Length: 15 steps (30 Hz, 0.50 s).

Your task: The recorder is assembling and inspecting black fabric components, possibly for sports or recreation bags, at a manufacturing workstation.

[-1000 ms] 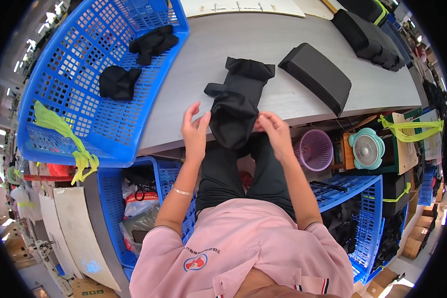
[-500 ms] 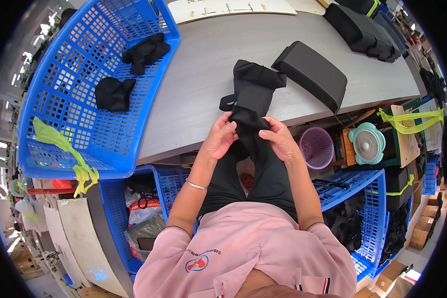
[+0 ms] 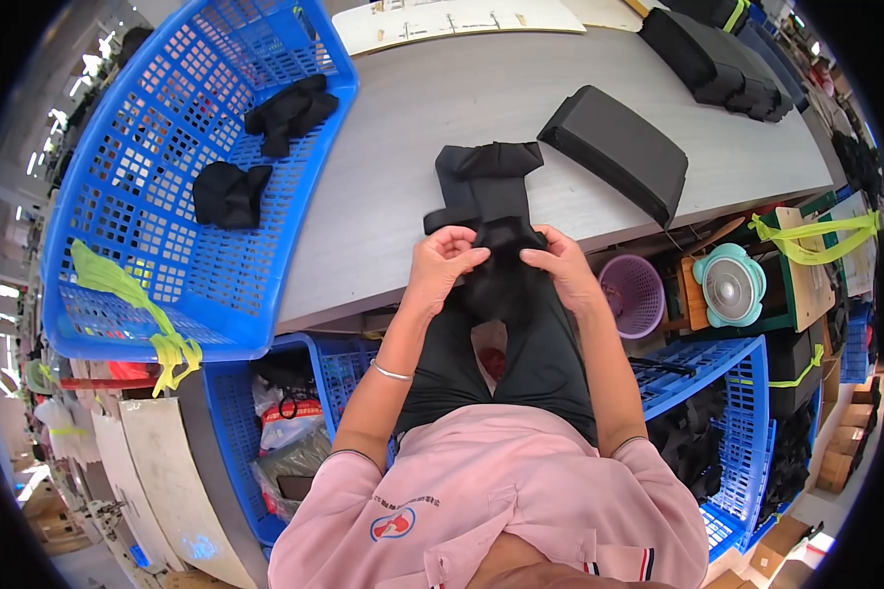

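Observation:
A black fabric piece (image 3: 501, 191) with a strap-like loop at its left lies over the near edge of the grey table, and its lower part hangs down toward my lap. My left hand (image 3: 446, 263) pinches its left side between thumb and fingers. Opposite, my right hand (image 3: 563, 265) grips the right side the same way. The cloth between the hands looks spread and slightly folded; its lower end blends into my dark trousers. To the right of it, a black padded block (image 3: 619, 149) rests on the table.
A large blue basket (image 3: 192, 339) with two black cloth pieces (image 3: 228, 194) stands at the left. More black blocks (image 3: 712, 69) lie at the far right of the table (image 3: 383, 128). Below the edge are a purple bin (image 3: 634, 294), a teal fan (image 3: 729, 285) and blue crates (image 3: 746, 412).
The fabric piece has been drawn nearer and its top has dropped and straightened. My hands have shifted their grip along its sides and hold it more evenly spread.

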{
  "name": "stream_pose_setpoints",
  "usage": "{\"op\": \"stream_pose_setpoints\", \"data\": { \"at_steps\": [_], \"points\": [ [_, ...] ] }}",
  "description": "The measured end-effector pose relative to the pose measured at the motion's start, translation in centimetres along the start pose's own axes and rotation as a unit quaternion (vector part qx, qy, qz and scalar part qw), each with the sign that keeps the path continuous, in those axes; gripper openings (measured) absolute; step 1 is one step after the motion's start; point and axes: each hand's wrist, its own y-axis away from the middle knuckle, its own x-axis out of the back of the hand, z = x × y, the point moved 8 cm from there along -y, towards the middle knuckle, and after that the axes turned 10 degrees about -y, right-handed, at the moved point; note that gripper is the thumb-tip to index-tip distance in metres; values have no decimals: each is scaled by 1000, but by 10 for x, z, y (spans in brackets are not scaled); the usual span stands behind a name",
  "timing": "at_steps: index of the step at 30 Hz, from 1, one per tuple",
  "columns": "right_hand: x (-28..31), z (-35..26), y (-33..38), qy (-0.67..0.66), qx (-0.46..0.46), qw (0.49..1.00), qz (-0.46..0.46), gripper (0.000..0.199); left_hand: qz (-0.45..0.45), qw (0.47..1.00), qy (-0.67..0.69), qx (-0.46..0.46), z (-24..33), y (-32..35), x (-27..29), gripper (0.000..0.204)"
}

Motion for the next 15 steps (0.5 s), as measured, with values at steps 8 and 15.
{"op": "stream_pose_setpoints", "data": {
  "at_steps": [8, 15],
  "points": [
    [-29, -4, -5, -70, -11, 996, -45, 32, 159, 966, -163, -126, 11, 6, 1, 8],
    [-16, -66, -8, 408, 289, 839, 213, 20, 291, 891, -245, -247, 56, 16, 28, 13]
  ]
}}
